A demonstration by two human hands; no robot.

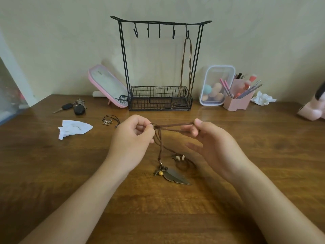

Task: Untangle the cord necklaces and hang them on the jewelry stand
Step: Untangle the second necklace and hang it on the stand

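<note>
One brown cord necklace already hangs from the rightmost hook of the black wire jewelry stand, its lower end dropping into the stand's basket. The other four hooks are bare, so most of the job seems to remain.

In front of the stand, above the wooden table, both hands work on a brown suede cord. The left hand pinches the cord between thumb and curled fingers at what looks like a knot or crossing. The right hand pinches the same strands further along, pulling them taut between the two hands. From the left hand's pinch, strands drop to a bronze feather pendant lying on the table. A second pendant with pale beads lies just beside it. Whether the two belong to separate necklaces caught together cannot be told for certain, though it looks that way.

In front of the stand and to its left, a black cord necklace with a wire flower pendant lies on the table, not yet hung.

By my judgement, the untangling is mid-way: one hung, at least two left.
</note>
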